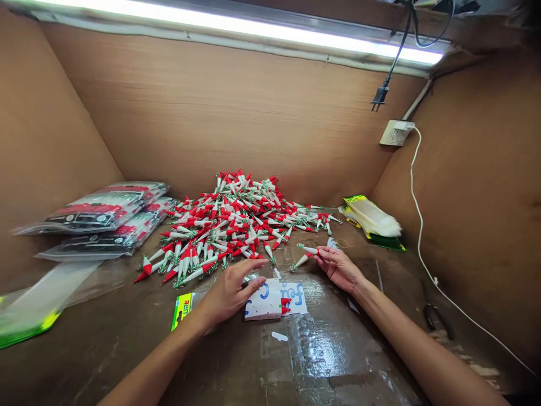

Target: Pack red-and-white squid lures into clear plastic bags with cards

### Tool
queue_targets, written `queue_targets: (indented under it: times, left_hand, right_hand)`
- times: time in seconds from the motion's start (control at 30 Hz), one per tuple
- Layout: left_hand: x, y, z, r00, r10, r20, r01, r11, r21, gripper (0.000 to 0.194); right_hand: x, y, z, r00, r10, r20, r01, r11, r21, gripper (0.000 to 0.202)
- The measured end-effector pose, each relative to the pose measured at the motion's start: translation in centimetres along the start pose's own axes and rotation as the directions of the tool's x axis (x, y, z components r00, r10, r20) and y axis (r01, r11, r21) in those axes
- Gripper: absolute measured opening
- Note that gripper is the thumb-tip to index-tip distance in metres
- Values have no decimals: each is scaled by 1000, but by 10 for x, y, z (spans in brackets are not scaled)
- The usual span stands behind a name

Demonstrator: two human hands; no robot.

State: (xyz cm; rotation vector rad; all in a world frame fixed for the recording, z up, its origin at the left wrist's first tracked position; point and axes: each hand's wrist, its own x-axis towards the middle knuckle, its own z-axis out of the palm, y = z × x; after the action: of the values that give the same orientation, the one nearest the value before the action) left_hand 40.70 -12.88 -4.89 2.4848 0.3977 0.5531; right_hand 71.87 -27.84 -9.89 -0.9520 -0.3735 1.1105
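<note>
My right hand pinches two red-and-white squid jigs by their red ends, their green hook crowns pointing left. Fingers apart and holding nothing, my left hand hovers beside a folded white card with blue lettering. Two red jig tips stick out of the card's right side. Under my left wrist lies a clear bag with a yellow-green header, partly hidden by the arm. A large heap of the same squid jigs stands just beyond both hands.
Filled clear packs are stacked at the left, above blurred empty bags. More header bags lie at the back right. Pliers rest near my right forearm. A white cord runs down the right wall; a black plug hangs above.
</note>
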Motion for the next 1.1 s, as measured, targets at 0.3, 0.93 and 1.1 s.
queue_targets:
  times: [0.3, 0.93, 1.1]
  left_hand:
    - [-5, 5, 4, 983, 89, 163, -103, 992, 77, 58]
    - [-10, 1, 4, 950, 48, 308, -86, 990, 109, 91]
    - [-10, 2, 4, 952, 59, 301, -87, 993, 79, 93]
  right_hand:
    - [-9, 0, 12, 999, 27, 23, -26, 998, -60, 16]
    - [-25, 8, 25, 998, 25, 50, -1, 901, -435, 33]
    - [-28, 10, 26, 995, 54, 86, 6, 815, -579, 38]
